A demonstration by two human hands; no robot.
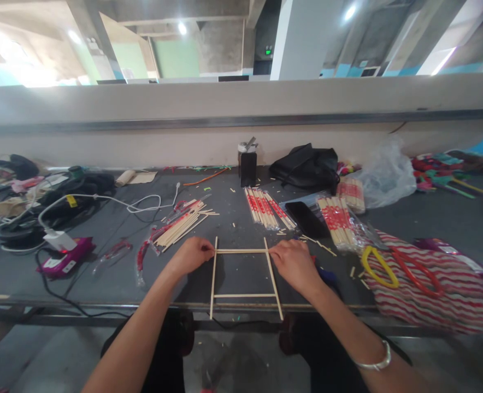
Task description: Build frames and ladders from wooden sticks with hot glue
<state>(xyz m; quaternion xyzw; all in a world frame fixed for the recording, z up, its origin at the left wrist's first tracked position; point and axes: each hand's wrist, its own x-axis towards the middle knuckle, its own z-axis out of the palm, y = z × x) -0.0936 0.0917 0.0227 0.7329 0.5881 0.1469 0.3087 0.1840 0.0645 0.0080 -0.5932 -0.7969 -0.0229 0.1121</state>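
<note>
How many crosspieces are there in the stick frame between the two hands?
2: the upper crosspiece, between the left hand and right hand; the lower crosspiece, nearer the person. None seems hidden.

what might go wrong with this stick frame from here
The stick frame could get knocked askew, since its side sticks reach the front edge of the table, by the person's knees.

The lower crosspiece might slip, as the left hand and right hand are both at the upper one.

The loose sticks lie close to the left hand, so a careless sweep may scatter them.
</note>
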